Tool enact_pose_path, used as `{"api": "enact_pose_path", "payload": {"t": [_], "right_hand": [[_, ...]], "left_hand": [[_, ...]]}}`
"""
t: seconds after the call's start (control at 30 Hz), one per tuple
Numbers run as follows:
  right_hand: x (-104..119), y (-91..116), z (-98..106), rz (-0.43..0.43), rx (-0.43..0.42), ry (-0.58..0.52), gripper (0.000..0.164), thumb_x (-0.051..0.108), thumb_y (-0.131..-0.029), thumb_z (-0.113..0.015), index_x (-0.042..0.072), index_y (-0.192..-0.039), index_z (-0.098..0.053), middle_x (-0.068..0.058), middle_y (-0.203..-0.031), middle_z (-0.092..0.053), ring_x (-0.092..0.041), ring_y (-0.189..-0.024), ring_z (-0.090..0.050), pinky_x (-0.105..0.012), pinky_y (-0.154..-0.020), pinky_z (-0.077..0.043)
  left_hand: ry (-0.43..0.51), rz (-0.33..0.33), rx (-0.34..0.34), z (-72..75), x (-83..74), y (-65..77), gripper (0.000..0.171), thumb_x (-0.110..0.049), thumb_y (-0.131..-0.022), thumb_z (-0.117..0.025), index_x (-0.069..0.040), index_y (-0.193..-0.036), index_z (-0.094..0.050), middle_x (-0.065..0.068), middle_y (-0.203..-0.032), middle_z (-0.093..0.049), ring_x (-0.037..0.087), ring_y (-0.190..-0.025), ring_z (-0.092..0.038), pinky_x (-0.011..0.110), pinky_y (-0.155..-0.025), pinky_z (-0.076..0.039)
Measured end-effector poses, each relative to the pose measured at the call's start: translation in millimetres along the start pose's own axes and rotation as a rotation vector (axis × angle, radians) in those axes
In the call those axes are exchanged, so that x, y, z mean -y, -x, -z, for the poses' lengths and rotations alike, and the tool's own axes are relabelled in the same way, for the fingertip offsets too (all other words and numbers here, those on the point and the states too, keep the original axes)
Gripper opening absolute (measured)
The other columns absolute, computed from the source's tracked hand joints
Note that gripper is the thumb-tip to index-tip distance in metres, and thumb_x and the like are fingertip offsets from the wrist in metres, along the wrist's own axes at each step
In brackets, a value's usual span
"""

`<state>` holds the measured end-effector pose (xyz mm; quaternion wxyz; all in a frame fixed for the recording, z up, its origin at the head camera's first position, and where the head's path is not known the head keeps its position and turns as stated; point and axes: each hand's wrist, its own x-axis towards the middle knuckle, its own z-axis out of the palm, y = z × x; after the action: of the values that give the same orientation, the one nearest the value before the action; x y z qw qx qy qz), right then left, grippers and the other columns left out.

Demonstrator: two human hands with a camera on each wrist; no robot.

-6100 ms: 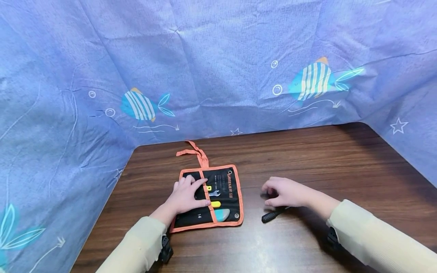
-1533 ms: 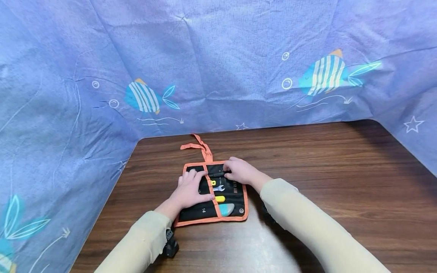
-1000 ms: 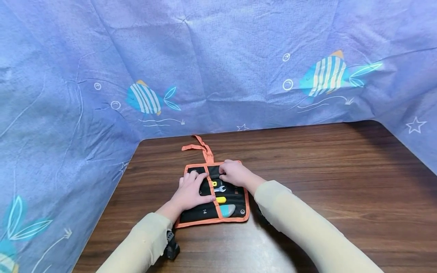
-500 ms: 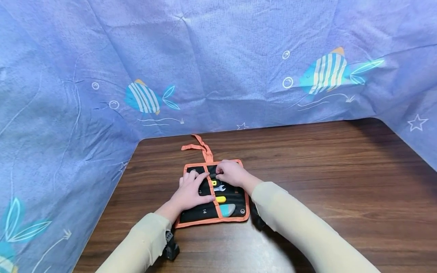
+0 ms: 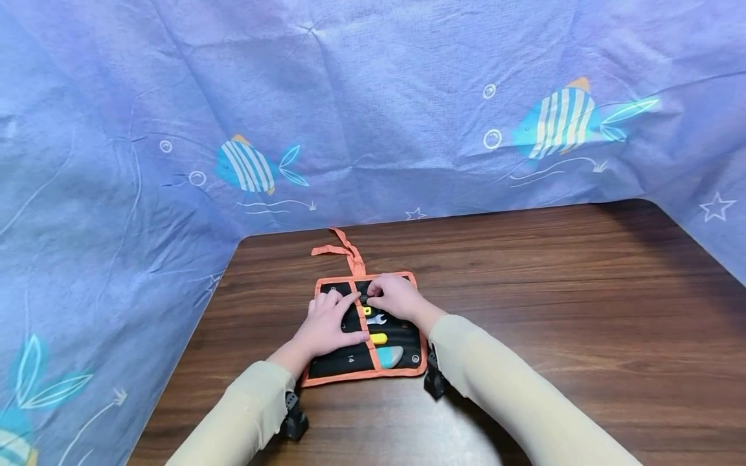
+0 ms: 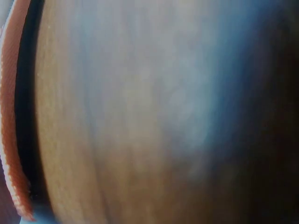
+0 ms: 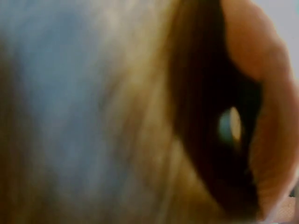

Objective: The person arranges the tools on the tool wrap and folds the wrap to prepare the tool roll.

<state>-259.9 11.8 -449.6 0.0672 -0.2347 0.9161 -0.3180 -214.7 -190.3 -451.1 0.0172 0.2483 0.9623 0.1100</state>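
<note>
A black tool pouch [image 5: 410,327] with orange edging lies unrolled on the table. My left hand [image 5: 329,327] lies spread across its left part, index finger and thumb at the orange pocket edge. My right hand [image 5: 396,298], its fingers bent, pinches the end of a black knurled tool handle [image 5: 364,299]. The rest of that tool is hidden in the top pocket. Below it, a yellow end with a hole [image 5: 367,311], an open-end wrench [image 5: 377,320], a yellow handle [image 5: 379,338] and a teal-and-grey handle [image 5: 389,356] stick out. In the right wrist view, blurred fingers [image 7: 275,116] show.
Orange tie straps [image 5: 352,255] trail from the pouch's far edge across the dark wooden table [image 5: 553,278]. A blue curtain with fish [image 5: 373,116] hangs behind the table. The left wrist view shows the pouch's orange edging [image 6: 10,116] and blurred wood.
My right hand has brought the black knurled-handled tool from the table to the pouch. It has since slid left, and less of the handle sticks out. The left hand has stayed nearly still.
</note>
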Motion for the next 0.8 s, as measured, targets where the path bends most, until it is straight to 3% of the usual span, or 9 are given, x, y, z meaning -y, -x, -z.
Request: {"api": "enact_pose_path", "payload": {"t": [0.3, 0.5, 0.8], "right_hand": [[-3.6, 6.1, 6.6, -0.007, 0.010, -0.002, 0.010, 0.023, -0.088, -0.066, 0.016, -0.096, -0.067, 0.008, -0.079, -0.058, -0.008, -0.072, -0.053, -0.029, -0.071, -0.043], [-6.5, 9.2, 7.5, 0.003, 0.009, -0.021, 0.010, 0.022, -0.089, -0.064, 0.015, -0.095, -0.068, 0.008, -0.079, -0.059, -0.007, -0.071, -0.054, -0.029, -0.070, -0.044], [-2.0, 10.5, 7.1, 0.004, 0.018, 0.045, 0.011, 0.024, -0.090, -0.064, 0.016, -0.096, -0.068, 0.007, -0.082, -0.060, -0.008, -0.074, -0.054, -0.030, -0.072, -0.044]], "left_hand": [[-0.008, 0.023, -0.082, -4.7, -8.0, 3.1, 0.088, -0.078, -0.073, -0.049, -0.019, -0.139, -0.045, 0.003, -0.108, -0.045, 0.018, -0.097, -0.039, 0.036, -0.080, -0.029], [0.014, 0.009, -0.070, -5.3, -9.4, 5.6, 0.087, -0.076, -0.075, -0.051, -0.020, -0.141, -0.044, 0.001, -0.107, -0.042, 0.018, -0.097, -0.037, 0.037, -0.081, -0.028], [0.061, -0.015, -0.028, -3.4, -8.1, 6.3, 0.084, -0.072, -0.077, -0.053, -0.022, -0.143, -0.041, 0.002, -0.116, -0.044, 0.022, -0.105, -0.036, 0.043, -0.087, -0.026]]}}
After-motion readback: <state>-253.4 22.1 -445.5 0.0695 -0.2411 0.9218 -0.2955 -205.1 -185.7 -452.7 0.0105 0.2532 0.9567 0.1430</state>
